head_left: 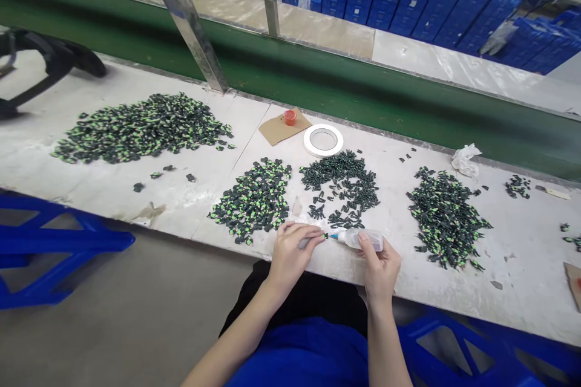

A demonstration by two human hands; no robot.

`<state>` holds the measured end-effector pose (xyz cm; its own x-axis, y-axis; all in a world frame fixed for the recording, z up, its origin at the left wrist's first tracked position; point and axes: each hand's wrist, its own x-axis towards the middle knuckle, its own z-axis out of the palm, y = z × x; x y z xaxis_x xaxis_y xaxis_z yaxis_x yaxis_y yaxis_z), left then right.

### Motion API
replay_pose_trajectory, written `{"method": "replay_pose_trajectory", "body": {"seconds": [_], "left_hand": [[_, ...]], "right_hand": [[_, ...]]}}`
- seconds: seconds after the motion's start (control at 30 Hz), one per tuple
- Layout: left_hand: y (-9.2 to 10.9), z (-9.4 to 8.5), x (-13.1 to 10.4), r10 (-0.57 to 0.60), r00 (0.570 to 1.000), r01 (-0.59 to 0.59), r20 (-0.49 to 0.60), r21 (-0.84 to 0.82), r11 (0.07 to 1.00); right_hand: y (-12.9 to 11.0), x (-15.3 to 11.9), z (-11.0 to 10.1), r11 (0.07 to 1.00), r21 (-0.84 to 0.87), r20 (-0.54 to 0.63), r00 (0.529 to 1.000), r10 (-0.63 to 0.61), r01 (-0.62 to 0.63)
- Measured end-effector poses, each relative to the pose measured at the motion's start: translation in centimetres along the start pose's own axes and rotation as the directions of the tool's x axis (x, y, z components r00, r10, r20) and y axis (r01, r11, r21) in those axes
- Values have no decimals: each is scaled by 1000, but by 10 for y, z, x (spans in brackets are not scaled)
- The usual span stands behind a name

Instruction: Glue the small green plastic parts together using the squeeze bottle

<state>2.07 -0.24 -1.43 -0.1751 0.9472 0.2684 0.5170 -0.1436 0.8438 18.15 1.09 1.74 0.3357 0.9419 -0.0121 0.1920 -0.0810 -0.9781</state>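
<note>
My left hand (294, 252) pinches a small black-and-green part (325, 236) between its fingertips, over the near edge of the white bench. In my right hand (381, 266) is a clear squeeze bottle (365, 239), lying nearly level. Its blue nozzle tip (334, 236) points left and sits right at the small part; I cannot tell whether they touch. Just beyond my hands lies a loose heap of slim dark pieces (349, 184). A pile of black-and-green parts (254, 199) spreads to the left of it, close to my left hand.
A larger pile of such parts (149, 127) covers the far left, another (447, 217) the right. Behind are a white tape roll (310, 144), cardboard (272, 131) with a red cup (290, 117), and crumpled tissue (465, 160). A metal post (186, 24) rises near the green conveyor (308, 72).
</note>
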Motion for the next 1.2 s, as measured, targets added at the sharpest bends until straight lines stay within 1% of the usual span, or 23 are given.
{"method": "replay_pose_trajectory", "body": {"seconds": [0.2, 0.3, 0.37, 0.53, 0.67, 0.73, 0.8, 0.9, 0.97, 1.0, 1.07, 1.1, 1.13, 1.2], "left_hand": [[0, 1, 0, 5, 1000, -5, -7, 17, 1000], [0, 1, 0, 5, 1000, -5, -5, 20, 1000], [-1, 0, 0, 7, 1000, -7, -7, 16, 1000], [-1, -1, 0, -3, 1000, 3, 13, 4, 1000], [1, -6, 0, 4, 999, -3, 46, -17, 1000], [3, -11, 1, 12, 1000, -12, 22, -24, 1000], [2, -15, 5, 30, 999, -30, -42, 14, 999], [-1, -17, 15, 53, 987, -26, -153, 174, 984], [-5, -15, 20, 48, 979, 6, -199, 266, 964], [-6, -13, 22, 44, 977, 20, -211, 291, 956], [-8, -8, 24, 39, 976, 30, -216, 309, 951], [-8, -6, 25, 38, 977, 30, -211, 307, 951], [-9, -5, 25, 35, 979, 27, -201, 301, 953], [-8, -4, 26, 28, 986, 20, -165, 283, 959]], "right_hand": [[1, -2, 1, 1000, 23, -35, 999, 12, -11], [6, -2, 0, 1000, 10, -54, 999, 0, 0], [11, -2, -2, 999, 39, -73, 997, -12, 15], [21, 0, -11, 972, 210, -224, 973, -55, 104], [17, 8, -21, 958, 246, -297, 952, -72, 149], [14, 15, -24, 956, 244, -314, 946, -82, 164], [13, 23, -26, 957, 241, -308, 948, -79, 159], [15, 33, -26, 973, 207, -286, 957, -41, 104], [17, 36, -26, 985, 157, -273, 962, -27, 73], [18, 36, -27, 990, 122, -271, 962, -40, 75], [17, 31, -27, 992, 26, -275, 955, -113, 125], [15, 27, -27, 986, -29, -290, 942, -166, 165], [13, 23, -27, 975, -82, -315, 922, -224, 209], [9, 11, -26, 943, -163, -374, 866, -332, 291]]}}
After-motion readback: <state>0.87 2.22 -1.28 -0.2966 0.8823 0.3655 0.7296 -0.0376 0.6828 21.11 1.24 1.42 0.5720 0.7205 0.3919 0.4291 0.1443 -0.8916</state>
